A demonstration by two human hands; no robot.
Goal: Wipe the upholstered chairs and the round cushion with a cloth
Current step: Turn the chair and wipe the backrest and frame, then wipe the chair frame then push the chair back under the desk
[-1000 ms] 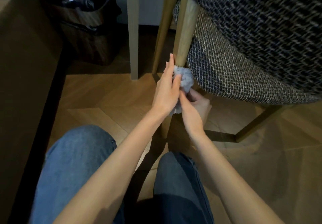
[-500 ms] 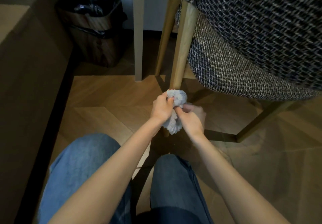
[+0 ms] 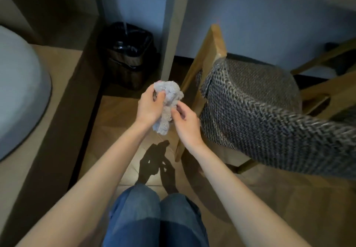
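A crumpled pale grey fluffy cloth (image 3: 167, 100) hangs in front of me, held by both hands. My left hand (image 3: 149, 105) grips its upper part with curled fingers. My right hand (image 3: 185, 122) pinches the cloth's right side lower down. Just right of the hands stands the upholstered chair (image 3: 256, 108), with dark tweed weave fabric and a light wooden frame (image 3: 204, 64); the cloth is clear of it. At the far left lies the round grey cushion (image 3: 17, 91) on a low wooden bench.
A wooden bin with a black liner (image 3: 128, 54) stands on the floor behind the hands. A pale table leg (image 3: 171, 29) rises beside it. The low bench (image 3: 63, 85) borders the left. My knees in blue jeans (image 3: 156, 218) are at the bottom.
The view has risen well above the chair. Both hands have come off the chair leg and lifted the cloth, now bunched between them in the air.
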